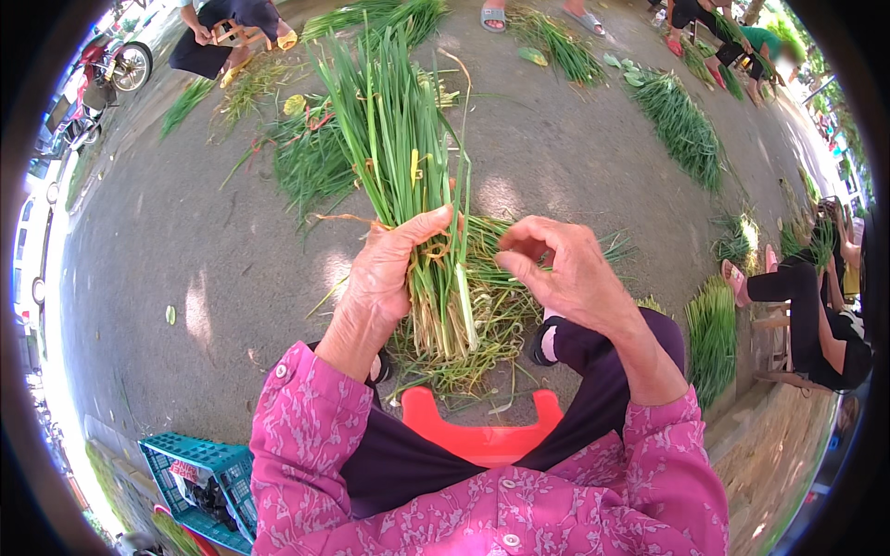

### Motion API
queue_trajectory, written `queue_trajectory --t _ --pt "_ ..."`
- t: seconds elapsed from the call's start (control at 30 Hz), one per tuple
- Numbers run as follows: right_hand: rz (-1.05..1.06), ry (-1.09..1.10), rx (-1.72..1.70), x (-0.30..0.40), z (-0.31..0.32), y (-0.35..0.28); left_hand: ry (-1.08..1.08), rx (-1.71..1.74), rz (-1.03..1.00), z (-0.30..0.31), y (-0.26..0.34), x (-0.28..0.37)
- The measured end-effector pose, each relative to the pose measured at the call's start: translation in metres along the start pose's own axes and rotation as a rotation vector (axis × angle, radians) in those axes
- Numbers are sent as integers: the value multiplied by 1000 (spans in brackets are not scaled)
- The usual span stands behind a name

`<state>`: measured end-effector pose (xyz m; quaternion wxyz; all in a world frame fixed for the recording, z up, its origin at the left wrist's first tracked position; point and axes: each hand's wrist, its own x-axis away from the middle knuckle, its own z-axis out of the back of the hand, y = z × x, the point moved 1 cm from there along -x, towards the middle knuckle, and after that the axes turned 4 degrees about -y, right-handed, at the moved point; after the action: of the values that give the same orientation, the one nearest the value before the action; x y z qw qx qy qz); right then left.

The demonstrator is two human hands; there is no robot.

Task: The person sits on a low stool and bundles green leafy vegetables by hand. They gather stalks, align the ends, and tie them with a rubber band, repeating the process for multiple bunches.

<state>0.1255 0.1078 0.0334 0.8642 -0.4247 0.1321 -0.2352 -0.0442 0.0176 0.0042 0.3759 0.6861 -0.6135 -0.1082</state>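
My left hand grips a bundle of long green leaves, likely garlic chives, near its pale stem ends, with the thumb across the front. Yellowed, withered strands cross the bundle just below the thumb, and one withered blade sticks out to the left. A single longer stalk stands along the bundle's right side. My right hand hovers to the right of the bundle, apart from it, its thumb and fingers curled with a gap between them. I see nothing held in it. Beneath both hands lies a heap of loose trimmings on the pavement.
Piles of chives lie at upper left, upper right and right. Between my knees shows a red plastic stool. A teal plastic crate stands at lower left. Several people sit around; a motorcycle is parked far left.
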Motion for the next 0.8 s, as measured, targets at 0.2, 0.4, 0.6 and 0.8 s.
queue_trajectory --t 0.2,0.4,0.6,0.8 --pt "-116 -88 -579 0 -23 -9 58 -8 -68 -4 -4 0" --pt "-98 24 -464 0 -27 -8 84 -62 -133 -1 -8 0" --pt "335 262 116 -2 -32 -7 108 -116 -148 -2 -9 1" --pt "410 300 409 -2 -27 -11 130 -149 -99 -7 -10 2"
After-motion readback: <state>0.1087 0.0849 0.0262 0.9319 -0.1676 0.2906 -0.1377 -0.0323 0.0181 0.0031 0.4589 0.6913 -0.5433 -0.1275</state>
